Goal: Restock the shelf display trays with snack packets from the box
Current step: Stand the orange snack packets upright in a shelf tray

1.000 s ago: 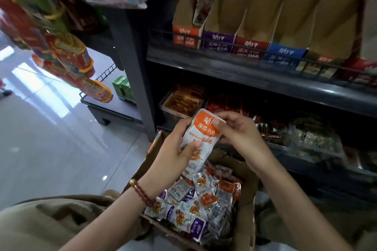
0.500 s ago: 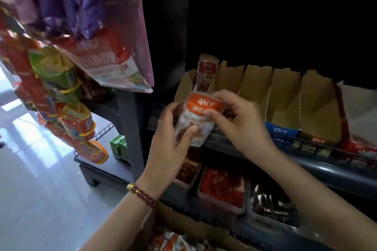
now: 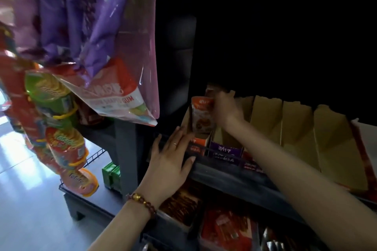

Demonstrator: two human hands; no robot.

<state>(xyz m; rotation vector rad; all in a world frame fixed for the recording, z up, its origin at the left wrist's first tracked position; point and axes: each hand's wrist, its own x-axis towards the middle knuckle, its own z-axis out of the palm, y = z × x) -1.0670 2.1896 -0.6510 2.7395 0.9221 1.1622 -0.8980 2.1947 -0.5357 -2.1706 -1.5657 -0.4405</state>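
My right hand [image 3: 225, 108] grips the orange packet [image 3: 202, 117] upright in the leftmost cardboard tray [image 3: 199, 141], centre of the frame. My left hand [image 3: 173, 159] rests just below, fingers straight, on the shelf edge [image 3: 234, 171].

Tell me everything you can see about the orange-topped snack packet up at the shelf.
The snack packet is a small glossy pouch, orange on top, pale below with a brownish food picture. It stands upright, lower end in the leftmost cardboard tray. The right hand grips its upper right edge.
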